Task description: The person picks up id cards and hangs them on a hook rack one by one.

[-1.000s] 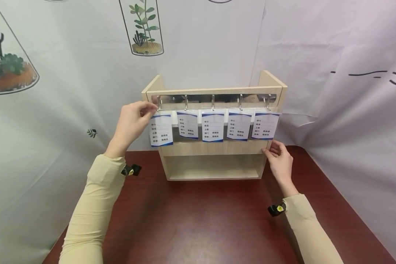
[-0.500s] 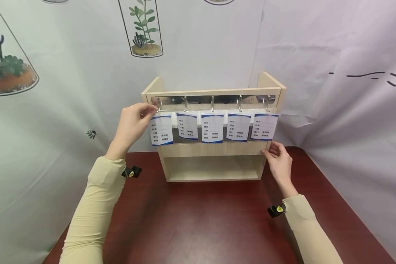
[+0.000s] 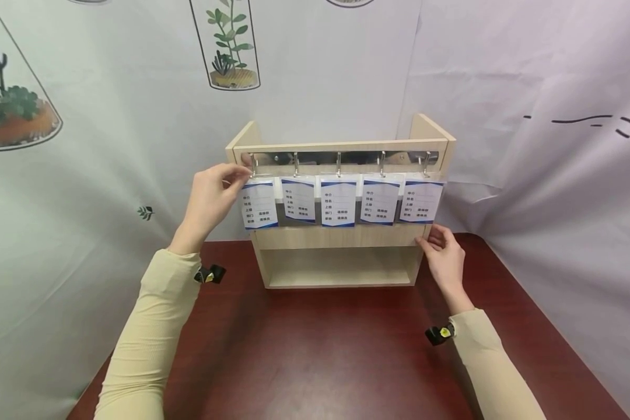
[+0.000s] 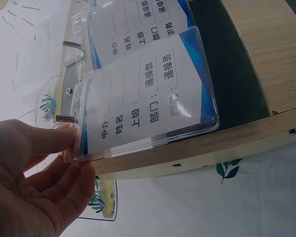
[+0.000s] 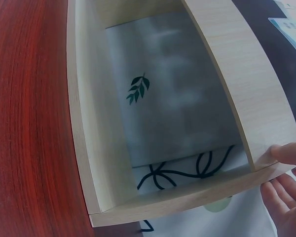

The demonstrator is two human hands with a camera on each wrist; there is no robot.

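Several name badges in clear plastic sleeves hang in a row from metal hooks on a wooden rack [image 3: 341, 237]. At the row's left end, my left hand [image 3: 210, 192] pinches the top outer corner of the leftmost badge [image 3: 259, 205] between thumb and fingers. In the left wrist view, a hook [image 4: 65, 119] meets the top edge of this badge [image 4: 143, 94], right beside my thumb tip. My right hand [image 3: 445, 254] grips the rack's right side edge low down. The right wrist view has that thumb on the front board [image 5: 251, 113] and the fingers behind the side panel.
The rack stands on a dark red table [image 3: 315, 350], its open lower compartment [image 3: 341, 265] facing me. Behind it hangs a pale cloth [image 3: 336, 87] printed with plants. A neighbouring badge [image 3: 299, 200] hangs close to the leftmost one.
The lower end of the leftmost badge has swung slightly right and up. Both hands keep almost the same places and grips.
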